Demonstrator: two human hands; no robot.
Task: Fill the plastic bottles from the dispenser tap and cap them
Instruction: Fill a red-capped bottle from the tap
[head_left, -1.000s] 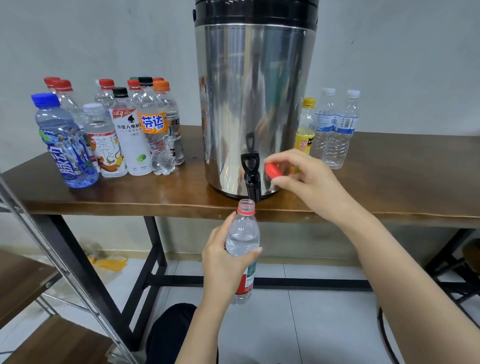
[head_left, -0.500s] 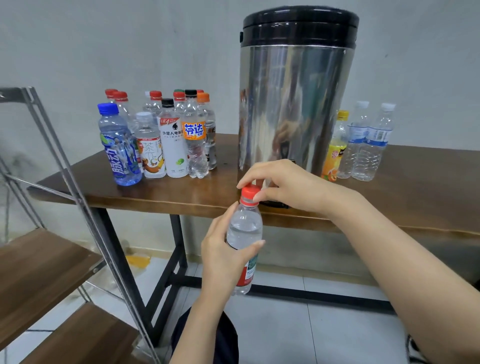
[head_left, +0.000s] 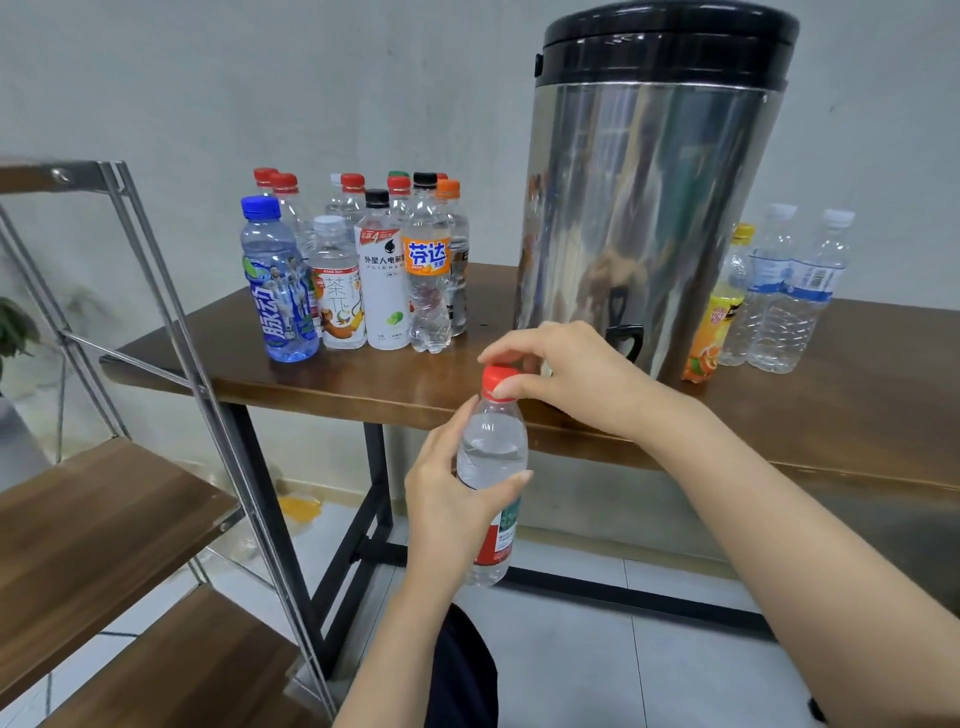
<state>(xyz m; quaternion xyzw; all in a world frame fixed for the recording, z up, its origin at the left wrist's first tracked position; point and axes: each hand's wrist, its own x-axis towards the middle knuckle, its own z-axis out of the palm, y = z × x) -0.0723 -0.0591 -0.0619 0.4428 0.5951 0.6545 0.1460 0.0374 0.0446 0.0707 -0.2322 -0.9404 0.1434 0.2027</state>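
Note:
A clear plastic bottle (head_left: 492, 452) with a red label, filled with water, is held upright in front of the table edge. My left hand (head_left: 447, 499) grips its body. My right hand (head_left: 566, 371) pinches the red cap (head_left: 497, 381) sitting on the bottle's neck. Behind the hands stands the steel dispenser (head_left: 644, 218) with a black lid; its black tap (head_left: 626, 340) is partly hidden by my right hand.
Several capped bottles (head_left: 363, 270) stand in a group on the wooden table (head_left: 363, 384) left of the dispenser. A yellow-capped bottle (head_left: 719, 306) and two clear bottles (head_left: 795, 291) stand to its right. A metal-framed wooden shelf (head_left: 104, 519) is at the left.
My right hand brought the red cap from beside the tap onto the bottle's neck. The bottle moved away from under the tap, and the view shifted left.

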